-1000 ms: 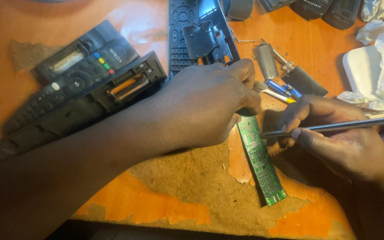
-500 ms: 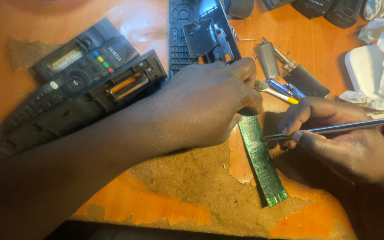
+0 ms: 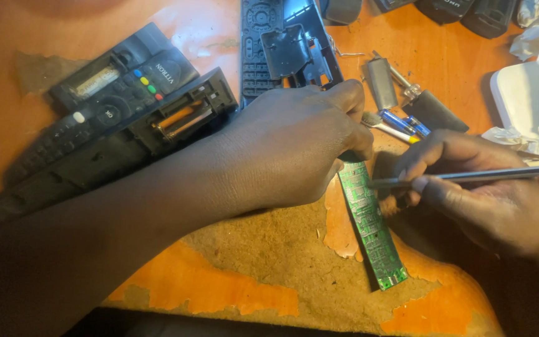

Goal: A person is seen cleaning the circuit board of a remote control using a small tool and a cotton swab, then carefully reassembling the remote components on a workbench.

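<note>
A long narrow green circuit board [image 3: 369,224] lies on the worn orange table [image 3: 219,293], running from under my left hand toward the near edge. My left hand [image 3: 294,146] is closed over the board's far end and pins it down. My right hand [image 3: 469,187] grips a thin grey metal rod [image 3: 500,176] like a pen, its tip touching the board's right edge close to my left fingers. The board's far end is hidden under my left hand.
Black remote controls [image 3: 113,93] and an opened remote shell [image 3: 176,115] lie at the left. Another remote and a black cover [image 3: 288,47] sit at the top. Small metal parts and blue batteries [image 3: 407,122] lie behind my hands. White crumpled paper [image 3: 538,100] is at the right.
Both hands have stayed almost where they were. The rod's tip has shifted only slightly along the board's edge.
</note>
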